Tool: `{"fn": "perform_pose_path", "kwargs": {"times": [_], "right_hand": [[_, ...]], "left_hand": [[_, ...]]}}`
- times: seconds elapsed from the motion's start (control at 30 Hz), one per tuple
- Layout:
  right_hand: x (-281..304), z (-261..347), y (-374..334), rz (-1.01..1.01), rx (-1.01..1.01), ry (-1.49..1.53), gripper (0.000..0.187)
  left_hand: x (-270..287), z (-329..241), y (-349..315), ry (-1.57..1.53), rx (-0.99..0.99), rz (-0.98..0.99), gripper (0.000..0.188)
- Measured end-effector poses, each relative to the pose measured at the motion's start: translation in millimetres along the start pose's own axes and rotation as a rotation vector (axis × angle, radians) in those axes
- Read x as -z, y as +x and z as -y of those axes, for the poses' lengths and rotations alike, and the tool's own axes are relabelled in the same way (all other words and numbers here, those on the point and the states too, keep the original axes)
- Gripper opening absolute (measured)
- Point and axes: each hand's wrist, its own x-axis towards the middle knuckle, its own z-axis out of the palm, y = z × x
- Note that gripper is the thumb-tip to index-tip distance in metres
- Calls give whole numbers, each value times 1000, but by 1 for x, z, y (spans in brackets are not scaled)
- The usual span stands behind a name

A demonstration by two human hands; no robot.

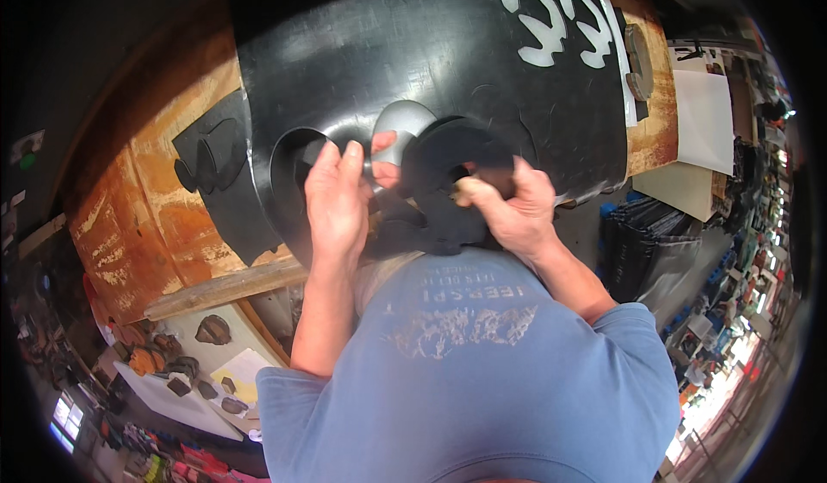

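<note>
My right hand (521,207) is closed on a curved black rubber-like piece (448,151), with thumb and fingers at its inner opening. The piece hangs over the near edge of a large black sheet (362,43). To its left, my left hand (336,194) is raised with its fingers apart, close to a silver-grey rounded shape (405,119). Some left fingertips overlap that shape's lower edge; whether they press on it cannot be made out. Curved outlines show in the sheet around both hands. More dark material hangs below the hands, in front of my shirt.
Two white curved templates (532,18) lie on the sheet's far right. Black offcuts (220,160) lie on the worn wooden table (164,216) at left. Dark folded sheets (650,246) stand at right. A lower white surface (181,388) at left carries several small brown pieces.
</note>
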Motion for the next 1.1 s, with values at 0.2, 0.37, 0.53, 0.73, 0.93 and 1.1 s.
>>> {"fn": "perform_pose_path", "kwargs": {"times": [0.2,0.37,0.53,0.73,0.93,1.1], "right_hand": [[16,-3,-21,-162,-138,189,25],[11,-13,-22,-255,-107,273,23],[4,-1,-10,-252,-234,302,22],[7,9,-6,173,427,-137,34],[35,-27,20,-603,-300,270,26],[97,-30,23,-565,-178,441,31]], "left_hand": [[-6,-4,7,-24,33,-68,25],[-18,-18,-28,257,-92,-283,41],[-15,-7,-54,866,-573,2,28],[1,44,-18,1082,-1044,213,44],[-10,30,-38,995,-759,121,28],[-39,0,-53,562,-326,149,36]]}}
